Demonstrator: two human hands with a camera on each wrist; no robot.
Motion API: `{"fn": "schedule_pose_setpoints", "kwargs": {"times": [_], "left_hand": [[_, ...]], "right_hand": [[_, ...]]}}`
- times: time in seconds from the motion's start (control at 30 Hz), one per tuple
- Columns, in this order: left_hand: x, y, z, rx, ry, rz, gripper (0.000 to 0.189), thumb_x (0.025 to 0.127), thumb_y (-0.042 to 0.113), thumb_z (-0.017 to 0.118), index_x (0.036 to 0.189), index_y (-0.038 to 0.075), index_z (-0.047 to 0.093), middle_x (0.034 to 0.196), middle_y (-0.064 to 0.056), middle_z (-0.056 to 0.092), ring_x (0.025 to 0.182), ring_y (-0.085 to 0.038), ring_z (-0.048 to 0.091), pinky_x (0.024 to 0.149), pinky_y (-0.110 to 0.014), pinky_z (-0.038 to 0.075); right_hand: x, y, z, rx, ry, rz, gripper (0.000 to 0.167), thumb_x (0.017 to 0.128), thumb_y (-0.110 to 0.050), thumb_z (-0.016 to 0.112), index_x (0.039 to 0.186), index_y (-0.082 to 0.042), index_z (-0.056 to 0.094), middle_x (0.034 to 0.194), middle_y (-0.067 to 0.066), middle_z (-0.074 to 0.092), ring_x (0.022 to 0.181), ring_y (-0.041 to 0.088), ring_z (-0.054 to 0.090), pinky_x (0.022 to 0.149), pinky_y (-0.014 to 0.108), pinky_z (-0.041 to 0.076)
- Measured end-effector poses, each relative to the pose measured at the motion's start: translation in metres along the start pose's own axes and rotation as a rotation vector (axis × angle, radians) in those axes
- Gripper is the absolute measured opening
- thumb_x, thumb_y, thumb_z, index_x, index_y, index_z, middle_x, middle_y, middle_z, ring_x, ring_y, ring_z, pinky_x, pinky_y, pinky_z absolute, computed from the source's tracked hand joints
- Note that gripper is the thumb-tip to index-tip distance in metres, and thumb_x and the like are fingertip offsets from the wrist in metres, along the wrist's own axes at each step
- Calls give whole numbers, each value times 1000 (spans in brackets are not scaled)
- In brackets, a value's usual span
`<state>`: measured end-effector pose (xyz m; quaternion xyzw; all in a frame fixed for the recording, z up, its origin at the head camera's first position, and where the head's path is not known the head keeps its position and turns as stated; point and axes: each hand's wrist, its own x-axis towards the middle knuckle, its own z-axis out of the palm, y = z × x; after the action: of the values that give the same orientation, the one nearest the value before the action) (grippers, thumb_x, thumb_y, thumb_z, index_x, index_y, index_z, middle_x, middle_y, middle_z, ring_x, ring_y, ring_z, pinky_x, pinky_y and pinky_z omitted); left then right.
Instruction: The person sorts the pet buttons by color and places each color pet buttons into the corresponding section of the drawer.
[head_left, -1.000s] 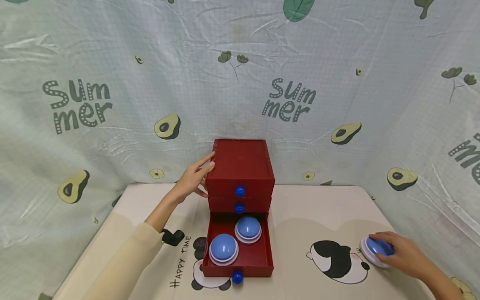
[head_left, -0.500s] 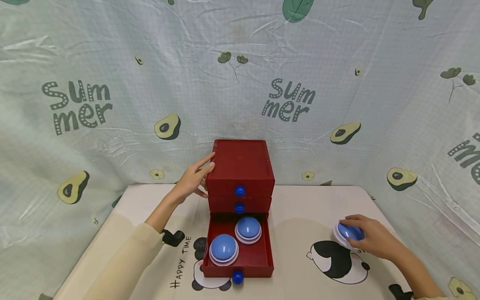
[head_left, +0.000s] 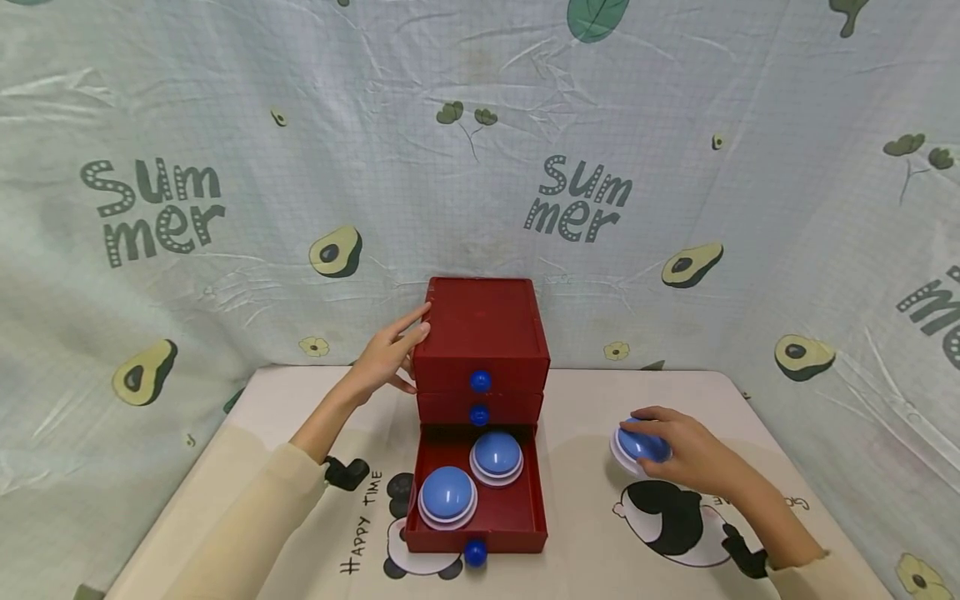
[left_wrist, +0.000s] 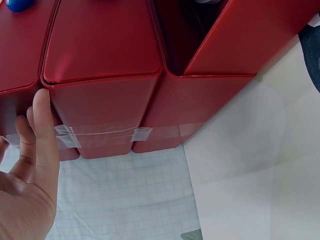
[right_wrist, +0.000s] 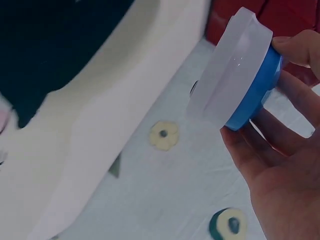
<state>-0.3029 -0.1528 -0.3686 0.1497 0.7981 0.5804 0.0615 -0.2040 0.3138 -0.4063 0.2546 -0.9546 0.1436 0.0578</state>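
A red drawer cabinet (head_left: 480,321) stands at the middle of the table, its bottom drawer (head_left: 513,518) pulled out. Inside lie two push buttons with blue domes and white bases, one (head_left: 447,493) front left and one (head_left: 497,454) back right. My left hand (head_left: 378,364) rests on the cabinet's left side. In the left wrist view its fingers (left_wrist: 45,135) look mostly straight against the red wall. Right of the cabinet, my right hand (head_left: 693,450) grips another blue push button (head_left: 636,442) by its dome. The right wrist view shows that button's white base (right_wrist: 232,70) facing away from the palm.
Two upper drawers with blue knobs (head_left: 480,382) are closed. Another blue knob (head_left: 476,553) sticks out from the open drawer's front. The pale table (head_left: 585,500) carries printed pandas. A patterned curtain (head_left: 480,192) hangs close behind the cabinet.
My right hand has carried the push button leftward from the table's right side toward the cabinet, and off the table. My left hand and the drawer have stayed put.
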Motion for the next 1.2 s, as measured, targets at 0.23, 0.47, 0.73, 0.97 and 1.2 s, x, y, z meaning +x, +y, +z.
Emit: {"fn": "schedule_pose_setpoints", "kwargs": {"times": [0.23,0.47,0.73,0.97,1.2], "left_hand": [[1,1,0,-2,-12,4,59,107,49,49,162,40,31,96,-13,69,63,-22,68,63,-52,65],[1,3,-2,5,-25,-3,60,107,49,49,163,40,29,97,-14,69,63,-23,69,62,-51,65],[0,4,-2,24,-6,3,61,107,49,50,163,39,29,113,-22,64,63,-23,70,62,-51,65],[0,2,-3,20,-7,11,59,107,47,50,163,39,30,115,-23,63,62,-23,70,61,-50,65],[0,1,-4,14,-11,17,59,107,46,50,162,38,31,108,-21,64,63,-25,70,61,-51,65]], "right_hand": [[21,-26,-3,-15,25,-121,48,83,-21,81,129,-14,74,135,15,66,121,36,65,92,54,61],[37,-54,-8,3,-24,-142,46,85,-21,78,131,-18,73,140,13,63,126,35,62,94,52,62],[54,-81,-4,7,-58,-259,47,84,-22,80,131,-20,73,138,12,64,123,32,63,91,46,64],[68,-107,7,44,-138,-315,47,85,-25,80,132,-21,72,139,10,63,126,30,61,93,43,63],[77,-128,23,83,-231,-368,45,89,-29,74,133,-20,72,137,6,65,124,24,62,97,37,62]]}}
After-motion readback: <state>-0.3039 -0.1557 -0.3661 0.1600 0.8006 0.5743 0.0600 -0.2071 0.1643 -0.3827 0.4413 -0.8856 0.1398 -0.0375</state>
